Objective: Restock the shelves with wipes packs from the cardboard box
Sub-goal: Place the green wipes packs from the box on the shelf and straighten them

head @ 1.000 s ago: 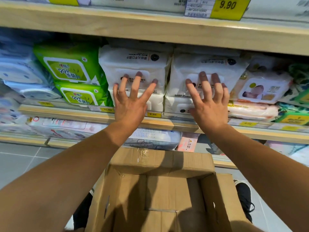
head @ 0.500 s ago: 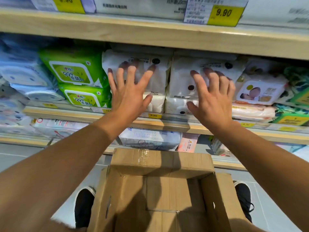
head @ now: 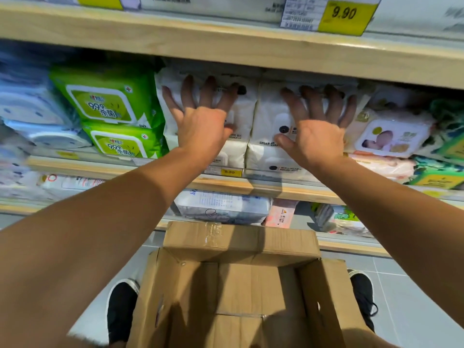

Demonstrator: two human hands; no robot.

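Both hands higher now, splayed flat against white wipes packs beside green packs.

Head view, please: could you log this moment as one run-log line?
left hand: open, flat on left white wipes pack | right hand: open, flat on right white wipes pack | cardboard box: no packs visible

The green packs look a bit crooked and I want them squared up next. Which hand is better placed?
Left. The left hand lies on the white pack directly beside the green packs; the right hand is on the farther white stack, so it would probably have to cross over.
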